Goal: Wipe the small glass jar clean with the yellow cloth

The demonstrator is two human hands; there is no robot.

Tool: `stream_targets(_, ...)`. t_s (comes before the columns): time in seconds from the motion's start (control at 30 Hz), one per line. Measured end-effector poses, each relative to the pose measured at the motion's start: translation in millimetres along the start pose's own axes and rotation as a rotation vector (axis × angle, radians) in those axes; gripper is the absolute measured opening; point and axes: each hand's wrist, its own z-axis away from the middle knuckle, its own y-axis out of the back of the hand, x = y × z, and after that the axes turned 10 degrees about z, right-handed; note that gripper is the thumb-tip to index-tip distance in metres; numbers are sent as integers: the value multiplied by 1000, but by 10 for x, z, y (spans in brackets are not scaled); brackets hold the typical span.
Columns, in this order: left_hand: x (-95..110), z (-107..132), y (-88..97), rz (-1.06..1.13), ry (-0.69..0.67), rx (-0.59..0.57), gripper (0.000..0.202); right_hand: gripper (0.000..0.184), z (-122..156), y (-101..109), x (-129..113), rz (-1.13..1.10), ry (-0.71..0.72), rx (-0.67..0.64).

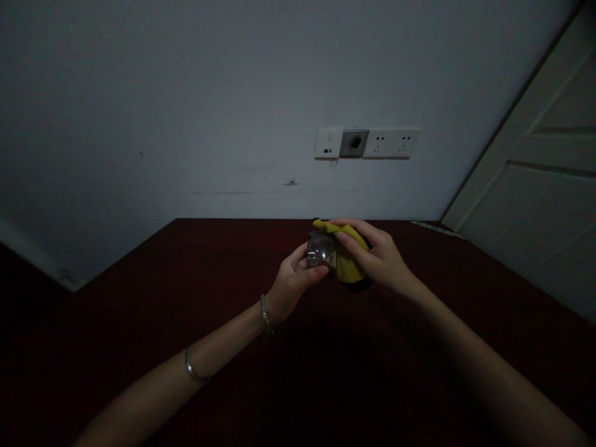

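One smooth silver metal bangle [193, 369] circles the left forearm [162, 388], and a silver chain bracelet [265, 312] the wrist. Next, the left hand [289, 285] is partly closed around a shiny, see-through grey object with a rounded surface [322, 250]: thumb across its near lower edge, fingers at its left side and partly hidden behind it. The object sits at the fingertips, above a dark reddish-brown tabletop [223, 273]. Against its right side is a yellow cloth with black edging [350, 266], pinched between the thumb and bent fingers of the right hand [379, 254]. Farther right stands a pale panelled door [549, 205].
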Motion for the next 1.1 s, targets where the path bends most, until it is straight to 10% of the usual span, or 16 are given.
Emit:
stream_targets(0.47,-41,-65,81,-121,-193,54,63,27,37,77,-144,177,328,46)
stream_targets(0.87,-42,-65,161,-109,-129,63,65,17,31,152,-88,-20,-105,260)
stream_targets(1.1,-44,-45,116,-106,-113,2,69,17,27,127,-114,104,6,159)
